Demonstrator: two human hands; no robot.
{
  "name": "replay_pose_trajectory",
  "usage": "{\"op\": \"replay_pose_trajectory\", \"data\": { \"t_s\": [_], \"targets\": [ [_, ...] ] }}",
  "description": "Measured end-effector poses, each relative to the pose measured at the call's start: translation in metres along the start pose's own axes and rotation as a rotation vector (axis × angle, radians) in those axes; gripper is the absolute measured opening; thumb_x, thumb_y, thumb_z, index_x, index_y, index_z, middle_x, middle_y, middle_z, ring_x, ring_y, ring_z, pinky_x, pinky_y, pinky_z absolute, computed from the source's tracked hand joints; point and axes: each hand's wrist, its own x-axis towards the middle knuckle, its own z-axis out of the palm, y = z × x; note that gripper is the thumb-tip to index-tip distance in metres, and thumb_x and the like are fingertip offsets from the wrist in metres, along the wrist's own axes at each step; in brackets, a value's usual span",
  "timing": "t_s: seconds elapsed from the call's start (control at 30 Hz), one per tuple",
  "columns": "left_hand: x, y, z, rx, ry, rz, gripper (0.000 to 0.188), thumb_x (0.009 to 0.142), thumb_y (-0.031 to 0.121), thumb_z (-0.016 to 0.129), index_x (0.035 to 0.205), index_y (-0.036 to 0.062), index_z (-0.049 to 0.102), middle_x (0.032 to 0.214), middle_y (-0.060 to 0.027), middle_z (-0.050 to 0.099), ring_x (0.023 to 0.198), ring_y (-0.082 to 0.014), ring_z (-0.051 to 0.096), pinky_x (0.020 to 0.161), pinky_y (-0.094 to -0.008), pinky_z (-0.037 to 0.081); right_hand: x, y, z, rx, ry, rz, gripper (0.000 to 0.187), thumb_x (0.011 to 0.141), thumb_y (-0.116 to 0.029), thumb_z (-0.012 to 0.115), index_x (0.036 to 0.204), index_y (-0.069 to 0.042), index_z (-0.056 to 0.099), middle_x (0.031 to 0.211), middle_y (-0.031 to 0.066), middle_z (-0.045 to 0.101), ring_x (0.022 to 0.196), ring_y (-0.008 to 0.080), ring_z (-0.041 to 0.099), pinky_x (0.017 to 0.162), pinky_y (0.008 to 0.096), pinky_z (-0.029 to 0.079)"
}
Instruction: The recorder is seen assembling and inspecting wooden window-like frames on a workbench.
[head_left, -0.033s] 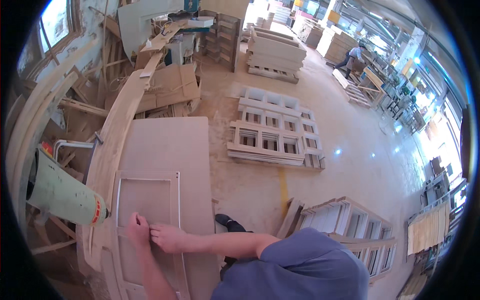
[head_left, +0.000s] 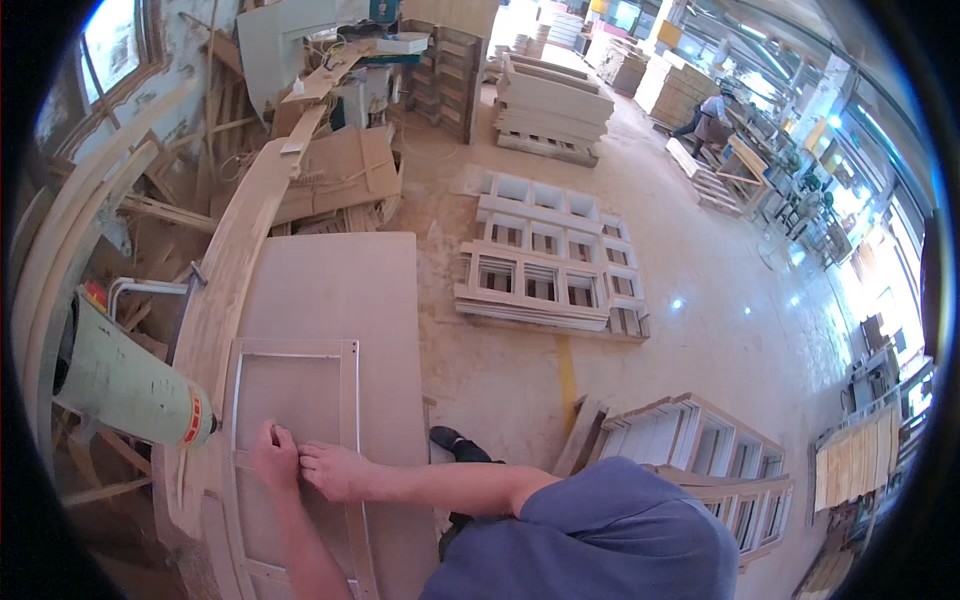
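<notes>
Barely any change: left hand (head_left: 273, 458), right hand (head_left: 332, 472) still curled together, can't tell what's held, frame (head_left: 350, 400) beneath; same handwork.

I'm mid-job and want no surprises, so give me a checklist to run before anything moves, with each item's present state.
1. Wooden frame lying flat on the pale board: ok.
2. Frame free of hands: not ok; the left hand and right hand are both over it, close together.
3. What is between the fingers: cannot tell; the hands hide it.
4. Green cylindrical machine clear of the frame: cannot tell; its tip is near the frame's left edge, but the height is unclear.
5. Co-worker away from the board: ok, far across the floor.
</notes>
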Motion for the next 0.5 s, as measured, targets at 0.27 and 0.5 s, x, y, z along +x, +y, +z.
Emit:
{"op": "replay_pose_trajectory", "data": {
  "t_s": [0.27,0.5],
  "targets": [
    [-0.141,-0.110,-0.065,0.064,0.016,0.314,0.016,0.090,0.004,0.065,0.104,-0.0020,0.069,0.094,-0.0212,0.068,0.087,-0.0409,0.065,0.076,-0.0501,0.050,-0.007,0.015,0.009,-0.010,0.139,0.063,0.026,0.080,-0.014,0.064,0.098,0.004,0.070,0.115,0.0188,0.065,0.126,0.0342,0.056,0.113,0.0444,0.044],
    [-0.192,-0.052,-0.088,-0.118,0.233,0.198,0.018,0.090,0.001,0.061,0.073,0.0058,0.056,0.061,-0.0036,0.050,0.052,-0.0182,0.040,0.045,-0.0340,0.034,0.000,0.007,0.012,-0.064,0.097,-0.019,0.023,0.082,-0.015,0.061,0.096,0.002,0.070,0.113,0.0175,0.066,0.125,0.0328,0.056,0.113,0.0417,0.044]
  ]
}}
